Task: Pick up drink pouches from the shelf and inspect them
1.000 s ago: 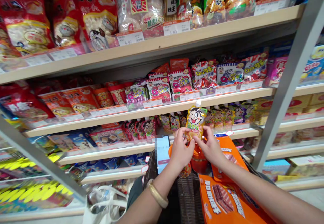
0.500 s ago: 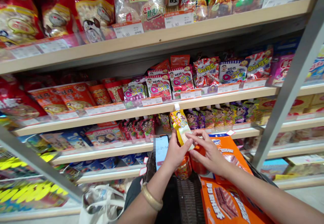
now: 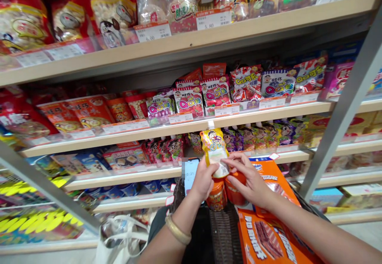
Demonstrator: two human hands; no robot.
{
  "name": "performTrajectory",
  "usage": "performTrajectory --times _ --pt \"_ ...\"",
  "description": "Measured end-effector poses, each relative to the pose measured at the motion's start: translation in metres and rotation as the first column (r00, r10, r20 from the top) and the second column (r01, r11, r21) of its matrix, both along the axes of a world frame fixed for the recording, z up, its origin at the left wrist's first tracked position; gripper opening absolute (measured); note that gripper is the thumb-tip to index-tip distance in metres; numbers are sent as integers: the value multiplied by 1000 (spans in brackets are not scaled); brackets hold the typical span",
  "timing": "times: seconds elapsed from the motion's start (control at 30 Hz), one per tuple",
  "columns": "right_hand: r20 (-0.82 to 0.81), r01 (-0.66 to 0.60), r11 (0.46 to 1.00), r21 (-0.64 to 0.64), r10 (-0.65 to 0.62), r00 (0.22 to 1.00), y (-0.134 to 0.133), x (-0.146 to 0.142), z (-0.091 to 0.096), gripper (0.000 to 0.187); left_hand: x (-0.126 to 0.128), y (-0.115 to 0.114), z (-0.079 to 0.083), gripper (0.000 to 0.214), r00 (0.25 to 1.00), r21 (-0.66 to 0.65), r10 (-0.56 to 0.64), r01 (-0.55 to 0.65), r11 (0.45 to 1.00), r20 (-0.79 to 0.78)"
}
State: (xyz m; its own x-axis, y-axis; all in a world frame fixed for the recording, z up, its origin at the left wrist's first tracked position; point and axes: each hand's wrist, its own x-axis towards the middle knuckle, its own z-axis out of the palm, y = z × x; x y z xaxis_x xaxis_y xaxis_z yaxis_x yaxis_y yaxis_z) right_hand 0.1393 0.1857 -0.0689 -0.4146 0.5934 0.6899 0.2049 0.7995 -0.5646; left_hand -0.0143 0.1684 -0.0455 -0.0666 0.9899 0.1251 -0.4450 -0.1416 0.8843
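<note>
My left hand [image 3: 204, 180] grips the lower left side of a yellow spouted jelly pouch [image 3: 214, 142], its thumb across the front. The pouch stands nearly upright, white cap on top, its front turned toward me. From the right, my right hand [image 3: 253, 180] reaches in with fingers apart, fingertips at the pouch's lower right edge. Below the hands, two small orange-red jars [image 3: 217, 198] stand in a dark woven basket [image 3: 221, 236]. A lit phone [image 3: 191, 176] lies left of my left hand. Orange wafer packs [image 3: 268, 234] lie under my right forearm.
Shelves [image 3: 167, 129] cross in front, with gummy candy bags [image 3: 216, 91] on the middle one. Similar spouted pouches [image 3: 250, 136] line the shelf below. A slanted grey post [image 3: 337, 125] rises at right. A white tote bag [image 3: 121, 238] is at lower left.
The pouch has turned so that its front faces me more fully. My left hand still holds it, and my right fingers have shifted toward its right edge.
</note>
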Motion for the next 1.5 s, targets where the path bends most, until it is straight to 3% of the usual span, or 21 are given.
performTrajectory --times 0.73,1.03,1.17,1.3,1.5 --pt "-5 25 1000 1 -25 1000 -3 -1 1 47 -3 0 -1 55 1000 -6 -20 20 1000 -8" --pt "-45 27 988 -152 -34 998 7 0 -7 44 -6 1 -5 50 987 62 -154 151 987 46" --pt "-118 -32 968 -249 2 993 8 -1 -9 48 -7 3 -8 56 988 54 -142 145 988 -53" --pt "-215 -89 950 -300 24 976 5 -4 -6 46 -8 5 -7 59 963 149 -86 127 981 -256" --pt "-120 21 969 -245 -52 991 7 -1 -4 26 -6 7 -6 79 939 222 35 44 974 -341"
